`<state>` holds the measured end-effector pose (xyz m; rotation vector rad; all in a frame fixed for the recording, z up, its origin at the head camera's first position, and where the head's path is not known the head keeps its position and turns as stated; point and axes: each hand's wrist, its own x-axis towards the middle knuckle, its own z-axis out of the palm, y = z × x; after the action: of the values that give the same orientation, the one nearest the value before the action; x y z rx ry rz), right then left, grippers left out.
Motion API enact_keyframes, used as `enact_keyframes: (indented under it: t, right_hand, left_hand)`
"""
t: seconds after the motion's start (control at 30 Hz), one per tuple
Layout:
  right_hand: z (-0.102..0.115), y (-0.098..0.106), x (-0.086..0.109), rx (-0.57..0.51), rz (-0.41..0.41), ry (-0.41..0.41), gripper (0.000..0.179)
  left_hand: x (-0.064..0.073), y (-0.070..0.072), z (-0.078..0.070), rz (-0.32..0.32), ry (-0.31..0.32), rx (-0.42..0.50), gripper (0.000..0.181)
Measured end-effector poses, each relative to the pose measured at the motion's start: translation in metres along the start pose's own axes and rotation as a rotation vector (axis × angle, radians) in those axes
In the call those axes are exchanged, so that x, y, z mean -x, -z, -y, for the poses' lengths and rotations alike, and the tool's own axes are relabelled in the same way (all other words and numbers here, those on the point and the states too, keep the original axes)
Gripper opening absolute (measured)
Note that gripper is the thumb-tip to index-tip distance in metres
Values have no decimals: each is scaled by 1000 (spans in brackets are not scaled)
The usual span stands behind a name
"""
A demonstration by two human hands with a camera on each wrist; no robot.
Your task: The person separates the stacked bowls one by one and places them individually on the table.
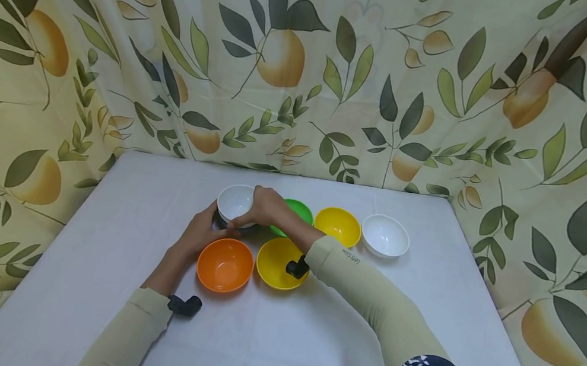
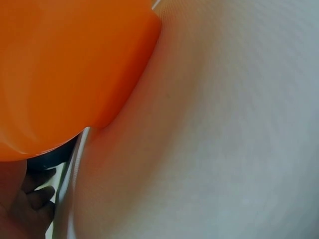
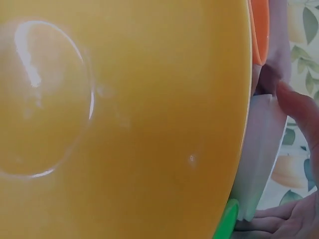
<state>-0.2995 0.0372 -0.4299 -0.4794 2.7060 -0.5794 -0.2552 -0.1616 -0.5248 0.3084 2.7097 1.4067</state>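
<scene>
A white bowl [image 1: 234, 199] sits in or just above a dark bowl [image 1: 221, 221], mostly hidden beneath it, in the head view. My right hand [image 1: 267, 207] grips the white bowl by its right side, thumb at the near rim; the right wrist view also shows that thumb [image 3: 294, 107] on it. Around the dark bowl's left and near side curls my left hand [image 1: 199, 235]. An orange bowl [image 1: 225, 265] stands just in front of the left hand. Below my right forearm is a yellow bowl [image 1: 276, 267], and a green bowl [image 1: 298, 210] lies partly behind the right hand.
A second yellow bowl [image 1: 338, 226] and another white bowl [image 1: 386, 236] continue the back row to the right. All stand on a white-covered table [image 1: 342, 337]. Beyond its far edge hangs a fruit-patterned curtain [image 1: 300, 118].
</scene>
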Motion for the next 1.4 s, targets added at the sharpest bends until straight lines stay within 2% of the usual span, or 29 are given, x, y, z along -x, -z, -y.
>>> enact_keyframes:
  t: [0.47, 0.97, 1.4]
  right_hand:
    - [1, 6, 2, -48, -31, 22, 95]
    - [0, 17, 10, -104, -56, 64, 94]
    - [4, 42, 37, -184, -129, 131, 94]
  left_hand:
    - [-1, 0, 2, -1, -16, 5, 104]
    - [-1, -1, -1, 12, 22, 21, 112]
    - [-1, 1, -1, 7, -6, 25, 106]
